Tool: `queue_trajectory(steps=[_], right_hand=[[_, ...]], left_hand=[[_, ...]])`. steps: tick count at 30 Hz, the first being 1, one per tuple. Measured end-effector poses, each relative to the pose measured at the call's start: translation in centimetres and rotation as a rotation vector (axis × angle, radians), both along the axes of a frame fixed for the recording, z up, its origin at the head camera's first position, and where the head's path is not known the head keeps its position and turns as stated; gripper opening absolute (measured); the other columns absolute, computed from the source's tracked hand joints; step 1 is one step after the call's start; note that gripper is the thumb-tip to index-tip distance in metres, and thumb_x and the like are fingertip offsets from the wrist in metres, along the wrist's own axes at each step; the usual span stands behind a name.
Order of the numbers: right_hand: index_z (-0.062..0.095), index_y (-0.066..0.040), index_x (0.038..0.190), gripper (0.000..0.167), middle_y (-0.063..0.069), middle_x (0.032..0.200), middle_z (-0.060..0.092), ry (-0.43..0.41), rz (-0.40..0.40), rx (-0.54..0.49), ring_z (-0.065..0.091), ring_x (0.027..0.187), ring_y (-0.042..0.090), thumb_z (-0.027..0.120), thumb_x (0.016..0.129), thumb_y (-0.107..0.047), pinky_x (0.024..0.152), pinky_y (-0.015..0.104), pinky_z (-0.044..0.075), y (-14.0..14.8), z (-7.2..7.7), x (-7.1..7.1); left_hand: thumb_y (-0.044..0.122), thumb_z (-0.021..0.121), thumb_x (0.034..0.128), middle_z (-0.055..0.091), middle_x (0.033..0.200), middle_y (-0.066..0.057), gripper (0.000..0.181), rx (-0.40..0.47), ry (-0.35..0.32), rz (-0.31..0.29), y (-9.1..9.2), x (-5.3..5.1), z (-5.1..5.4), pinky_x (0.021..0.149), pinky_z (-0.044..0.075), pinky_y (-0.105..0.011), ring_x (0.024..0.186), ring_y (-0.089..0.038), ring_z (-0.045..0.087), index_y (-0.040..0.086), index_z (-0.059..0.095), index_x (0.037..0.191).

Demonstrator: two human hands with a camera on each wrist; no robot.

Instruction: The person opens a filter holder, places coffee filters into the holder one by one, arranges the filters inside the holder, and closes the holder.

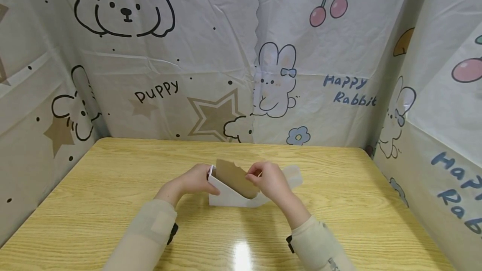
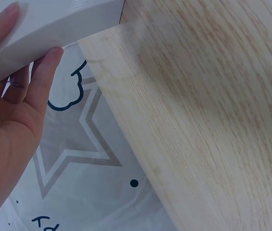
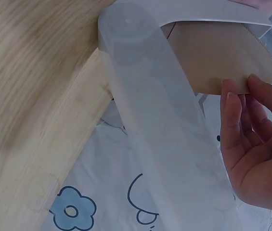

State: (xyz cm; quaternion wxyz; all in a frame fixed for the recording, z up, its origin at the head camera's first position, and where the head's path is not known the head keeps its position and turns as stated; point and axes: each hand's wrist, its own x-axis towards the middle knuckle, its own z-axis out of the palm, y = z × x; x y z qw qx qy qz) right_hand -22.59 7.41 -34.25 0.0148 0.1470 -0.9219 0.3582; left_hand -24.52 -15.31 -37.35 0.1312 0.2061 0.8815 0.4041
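Observation:
A white box [image 1: 230, 198] with a slanted open top stands on the table, and a brown cardboard piece [image 1: 234, 175] sticks up out of it. My left hand [image 1: 198, 179] grips the box by its left end, thumb on the near side. In the right wrist view, my right hand [image 3: 256, 144] pinches the edge of the cardboard between thumb and fingers. A translucent whitish strip [image 3: 160, 120] extends from the box's right end. What lies deeper inside the box is hidden.
The wood-grain table [image 1: 113, 179] reaches back to a printed cloth [image 1: 211, 53] hung behind it. More cloth hangs at the left and right sides. Light sleeves [image 1: 143, 233] cover both forearms, with dark straps at the wrists.

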Motion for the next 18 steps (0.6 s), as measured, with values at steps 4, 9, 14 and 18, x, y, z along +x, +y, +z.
queue_trajectory(steps=[4,9,14,18], right_hand=[[0.069,-0.010,0.078,0.006,0.000,0.074,0.066,-0.004,0.019,0.019,0.053,0.062,0.009,0.069,0.083,-0.013,0.053,0.022,0.044,-0.15,-0.28,0.02],[0.068,-0.010,0.078,0.006,0.000,0.075,0.066,-0.016,0.031,0.033,0.052,0.062,0.010,0.069,0.083,-0.013,0.054,0.022,0.044,-0.31,-0.49,0.06],[0.068,-0.010,0.078,0.006,0.001,0.075,0.066,-0.025,0.044,0.044,0.052,0.062,0.009,0.069,0.083,-0.013,0.055,0.022,0.043,-0.41,-0.74,0.08],[0.068,-0.010,0.078,0.007,0.001,0.075,0.066,-0.017,0.061,0.059,0.052,0.062,0.009,0.069,0.083,-0.013,0.055,0.022,0.043,-0.47,-1.00,0.09]], left_hand=[[0.005,0.076,0.0711,0.068,0.095,-0.010,0.033,0.010,-0.003,-0.005,-0.11,-0.07,-0.04,0.072,0.051,-0.028,0.082,-0.015,0.061,0.001,0.062,0.100],[0.004,0.076,0.0705,0.068,0.099,-0.012,0.039,0.020,0.003,-0.010,-0.15,-0.12,-0.10,0.074,0.052,-0.030,0.085,-0.016,0.062,0.000,0.062,0.107],[0.004,0.077,0.0700,0.068,0.098,-0.012,0.040,0.014,0.013,-0.004,-0.14,-0.14,-0.23,0.074,0.052,-0.029,0.084,-0.016,0.062,0.000,0.062,0.107],[0.004,0.077,0.0702,0.068,0.097,-0.012,0.038,0.011,0.010,0.001,-0.08,-0.15,-0.22,0.074,0.052,-0.030,0.084,-0.017,0.063,-0.001,0.062,0.105]])
